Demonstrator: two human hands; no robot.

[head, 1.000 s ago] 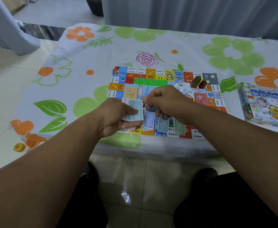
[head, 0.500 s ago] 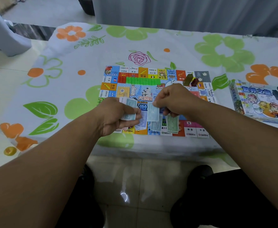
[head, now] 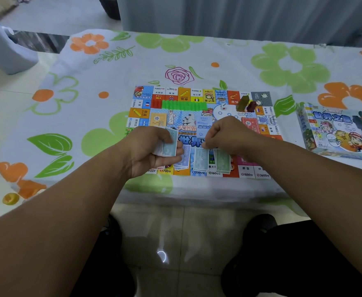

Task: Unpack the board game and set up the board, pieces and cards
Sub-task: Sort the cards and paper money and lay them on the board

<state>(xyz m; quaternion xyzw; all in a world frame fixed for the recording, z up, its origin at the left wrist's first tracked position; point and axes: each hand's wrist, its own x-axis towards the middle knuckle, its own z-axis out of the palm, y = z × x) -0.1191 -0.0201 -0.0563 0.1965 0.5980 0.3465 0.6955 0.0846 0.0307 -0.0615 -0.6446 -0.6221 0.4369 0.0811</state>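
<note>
The colourful game board (head: pixel 197 97) lies flat on the table in front of me. My left hand (head: pixel 148 153) grips a small stack of paper money (head: pixel 169 146) over the board's near left part. Three piles of bills lie along the near edge: a purple-blue pile (head: pixel 184 157), a teal pile (head: pixel 201 160) and a green pile (head: pixel 223 162). My right hand (head: pixel 227 133), fingers curled, pinches the far end of the top teal bill. A row of green houses (head: pixel 183 105), a white die (head: pixel 223 106) and two tokens (head: pixel 246 103) sit on the far part of the board.
The game box (head: pixel 338 131) lies to the right of the board on the flowered tablecloth (head: pixel 90 116). A light blue card (head: pixel 203 125) rests at the board's centre. The table's near edge runs just below the board, with tiled floor and my legs beneath.
My right hand drew a bill off the stack in my left hand and lowered it onto the middle teal pile. The left hand stayed put with its stack.
</note>
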